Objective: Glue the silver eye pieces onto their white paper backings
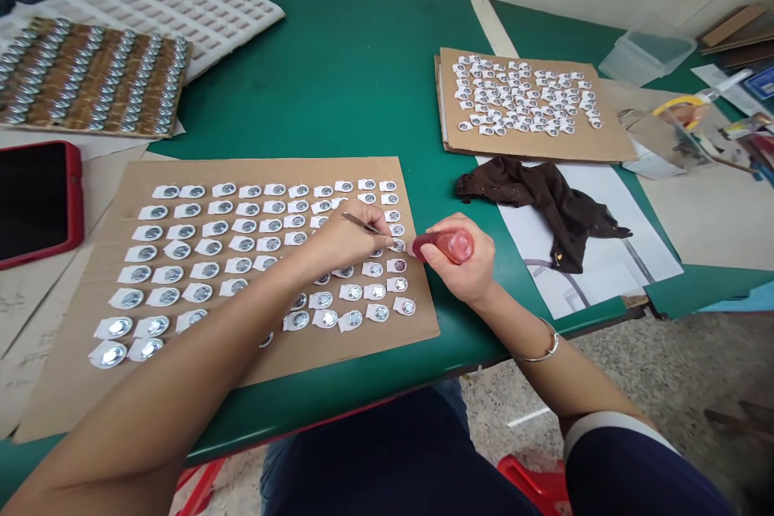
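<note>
My left hand point(347, 238) is closed on thin metal tweezers point(358, 221), its fingertips low over the right part of a cardboard sheet point(417, 322). On that sheet lie rows of round silver discs point(409, 306) on small white tabs. My right hand point(475, 270) wraps around a red squeeze bottle point(451, 245), tilted so its narrow end points left at a disc point(397, 244) near my left fingertips. One disc point(397, 265) just below looks reddish. My left forearm hides some of the middle rows.
A second cardboard stack point(447, 109) with similar pieces lies at the back right, near a brown cloth point(544, 193) on white paper. At left are a red-cased phone point(36, 201), a brown board point(109, 85) with rows of metal parts, and a printed sheet point(199, 0).
</note>
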`<state>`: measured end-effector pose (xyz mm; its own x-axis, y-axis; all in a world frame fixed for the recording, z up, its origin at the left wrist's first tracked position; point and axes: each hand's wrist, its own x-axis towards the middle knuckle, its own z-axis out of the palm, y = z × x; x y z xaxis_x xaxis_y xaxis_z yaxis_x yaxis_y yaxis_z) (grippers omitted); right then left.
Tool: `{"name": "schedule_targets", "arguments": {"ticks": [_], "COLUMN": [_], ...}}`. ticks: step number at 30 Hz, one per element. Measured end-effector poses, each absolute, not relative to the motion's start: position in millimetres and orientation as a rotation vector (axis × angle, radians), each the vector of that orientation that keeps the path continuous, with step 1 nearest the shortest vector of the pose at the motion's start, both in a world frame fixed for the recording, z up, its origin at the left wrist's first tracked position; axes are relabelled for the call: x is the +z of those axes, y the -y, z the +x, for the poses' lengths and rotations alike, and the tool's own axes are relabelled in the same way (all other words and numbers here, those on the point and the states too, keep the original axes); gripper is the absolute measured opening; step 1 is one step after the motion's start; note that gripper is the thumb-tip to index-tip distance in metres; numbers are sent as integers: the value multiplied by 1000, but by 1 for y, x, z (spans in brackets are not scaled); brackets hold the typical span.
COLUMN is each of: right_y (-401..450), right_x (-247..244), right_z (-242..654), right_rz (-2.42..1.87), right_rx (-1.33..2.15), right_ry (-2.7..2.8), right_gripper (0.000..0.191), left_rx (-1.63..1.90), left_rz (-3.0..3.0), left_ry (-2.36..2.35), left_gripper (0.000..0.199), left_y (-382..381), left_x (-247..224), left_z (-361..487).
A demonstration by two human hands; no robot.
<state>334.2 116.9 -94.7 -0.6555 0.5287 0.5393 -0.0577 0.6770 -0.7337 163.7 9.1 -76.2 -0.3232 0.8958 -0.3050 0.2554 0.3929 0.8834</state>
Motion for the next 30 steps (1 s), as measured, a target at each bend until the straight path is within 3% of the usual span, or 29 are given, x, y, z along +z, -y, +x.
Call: {"name": "schedule_targets", "arguments": {"ticks": [30], "right_y": [-118], "right_x": [-96], "right_z": [331], "right_rz": [-433], "right_rx": [1033], "right_ry": [2085], "right_gripper": [23], "left_rx": [939], "left_rz": [988], "left_ry": [-1821], "left_gripper": [10], "left_y": [-9], "left_x": [-79], "left_z": [165]}}
